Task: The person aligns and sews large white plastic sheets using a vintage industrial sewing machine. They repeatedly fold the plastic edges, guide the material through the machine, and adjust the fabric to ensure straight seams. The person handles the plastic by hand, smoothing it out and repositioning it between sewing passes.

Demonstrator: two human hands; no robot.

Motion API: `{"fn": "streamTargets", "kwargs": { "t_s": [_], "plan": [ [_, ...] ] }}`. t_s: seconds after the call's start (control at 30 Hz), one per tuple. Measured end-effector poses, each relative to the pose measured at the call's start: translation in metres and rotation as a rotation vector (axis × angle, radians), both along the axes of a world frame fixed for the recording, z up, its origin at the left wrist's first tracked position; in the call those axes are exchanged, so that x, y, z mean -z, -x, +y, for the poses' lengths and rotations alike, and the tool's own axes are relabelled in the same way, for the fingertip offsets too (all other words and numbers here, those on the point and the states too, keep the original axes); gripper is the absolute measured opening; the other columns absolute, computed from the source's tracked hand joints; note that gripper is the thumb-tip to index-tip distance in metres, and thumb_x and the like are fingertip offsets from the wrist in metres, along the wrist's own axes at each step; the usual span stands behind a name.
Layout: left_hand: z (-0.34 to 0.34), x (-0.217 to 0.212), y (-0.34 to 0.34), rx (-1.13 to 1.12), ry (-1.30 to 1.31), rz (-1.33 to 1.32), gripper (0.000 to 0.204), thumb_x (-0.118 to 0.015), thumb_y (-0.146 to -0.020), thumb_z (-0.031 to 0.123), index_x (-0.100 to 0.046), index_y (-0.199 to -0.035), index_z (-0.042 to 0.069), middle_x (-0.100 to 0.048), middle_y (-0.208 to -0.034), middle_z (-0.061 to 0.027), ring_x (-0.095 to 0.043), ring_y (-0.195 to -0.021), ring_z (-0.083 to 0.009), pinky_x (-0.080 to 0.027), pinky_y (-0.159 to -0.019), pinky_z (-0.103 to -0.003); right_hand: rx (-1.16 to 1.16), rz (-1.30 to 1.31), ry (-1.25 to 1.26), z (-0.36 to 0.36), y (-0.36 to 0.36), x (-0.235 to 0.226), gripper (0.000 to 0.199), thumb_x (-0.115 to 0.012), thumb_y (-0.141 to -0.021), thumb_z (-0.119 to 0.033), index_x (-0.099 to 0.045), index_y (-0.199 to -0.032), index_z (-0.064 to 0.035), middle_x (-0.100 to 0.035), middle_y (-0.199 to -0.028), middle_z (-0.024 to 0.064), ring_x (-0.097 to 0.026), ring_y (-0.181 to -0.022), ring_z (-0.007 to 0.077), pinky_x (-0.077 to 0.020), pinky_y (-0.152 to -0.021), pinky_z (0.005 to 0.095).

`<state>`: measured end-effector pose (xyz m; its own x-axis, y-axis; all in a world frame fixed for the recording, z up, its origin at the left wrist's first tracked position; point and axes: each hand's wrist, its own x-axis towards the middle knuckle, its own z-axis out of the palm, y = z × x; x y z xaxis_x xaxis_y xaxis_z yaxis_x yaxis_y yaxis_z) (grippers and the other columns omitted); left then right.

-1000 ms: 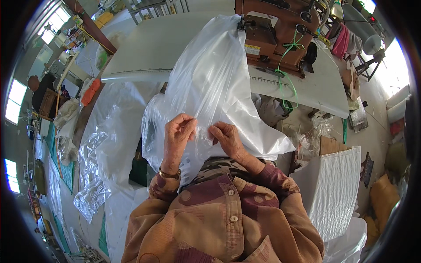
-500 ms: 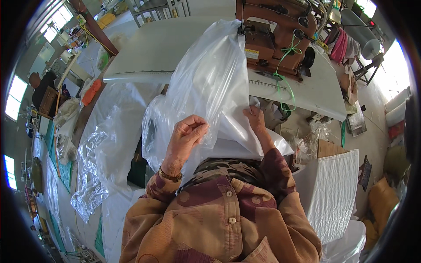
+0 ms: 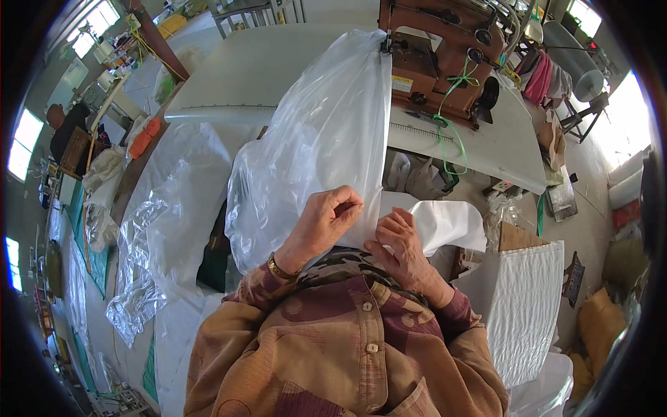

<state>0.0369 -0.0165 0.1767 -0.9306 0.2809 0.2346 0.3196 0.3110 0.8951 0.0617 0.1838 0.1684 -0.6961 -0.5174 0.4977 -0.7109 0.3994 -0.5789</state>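
Observation:
A clear plastic sheet point(image 3: 306, 132) runs from the needle side of the brown sewing machine point(image 3: 445, 62) down to my lap, its right edge drawn fairly straight. My left hand point(image 3: 321, 224) is closed in a pinch at the lower part of that edge. Close beside it, on the right, is my right hand point(image 3: 408, 256) with curled fingers; whatever they grip is hidden. A white sheet point(image 3: 448, 224) lies behind and to the right of my right hand, below the machine table point(image 3: 486, 149).
Green string point(image 3: 455, 142) hangs from the machine over the table's front edge. A white-covered block with a wooden top point(image 3: 524, 306) stands at my right. More plastic film point(image 3: 167, 208) drapes at my left. A person point(image 3: 66, 128) sits at the far left.
My right hand has come down and nearer to me, away from the table's edge. My left hand has moved right, so both are close together. The plastic's right edge is straighter.

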Motion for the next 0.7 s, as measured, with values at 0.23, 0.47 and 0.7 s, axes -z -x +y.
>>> {"fn": "streamTargets", "kwargs": {
  "t_s": [0.23, 0.47, 0.7],
  "plan": [
    [0.003, -0.001, -0.006, -0.046, 0.051, 0.019, 0.006, -0.063, -0.092, 0.002, -0.061, -0.088, -0.002, -0.057, -0.066, -0.0012, -0.051, -0.06, -0.0042, -0.042, -0.053, -0.023, -0.211, -0.226, 0.005, -0.01, -0.012, 0.002, 0.02, -0.063, -0.09, -0.013, -0.052, -0.078, -0.0024, -0.051, -0.069, 0.0112, -0.056, -0.069, 0.0328, -0.0444, -0.069, 0.0408],
    [-0.002, 0.001, -0.008, -0.035, 0.042, 0.05, 0.008, -0.064, -0.089, 0.001, -0.062, -0.094, -0.003, -0.062, -0.073, -0.0122, -0.057, -0.059, -0.0172, -0.045, -0.057, -0.029, -0.344, -0.093, -0.048, -0.021, -0.01, 0.0, 0.025, -0.067, -0.086, -0.013, -0.047, -0.076, -0.0044, -0.052, -0.067, 0.0087, -0.056, -0.065, 0.0308, -0.0449, -0.065, 0.0395],
    [-0.005, -0.005, -0.015, -0.06, -0.156, -0.167, 0.017, -0.063, -0.097, 0.015, -0.066, -0.092, -0.001, -0.053, -0.065, 0.0046, -0.042, -0.057, -0.0009, -0.033, -0.049, -0.02, -0.33, 0.078, -0.067, -0.038, -0.007, 0.01, 0.022, -0.07, -0.081, -0.015, -0.05, -0.077, -0.0063, -0.053, -0.068, 0.0059, -0.059, -0.065, 0.0256, -0.0466, -0.064, 0.0369]
  ]
}}
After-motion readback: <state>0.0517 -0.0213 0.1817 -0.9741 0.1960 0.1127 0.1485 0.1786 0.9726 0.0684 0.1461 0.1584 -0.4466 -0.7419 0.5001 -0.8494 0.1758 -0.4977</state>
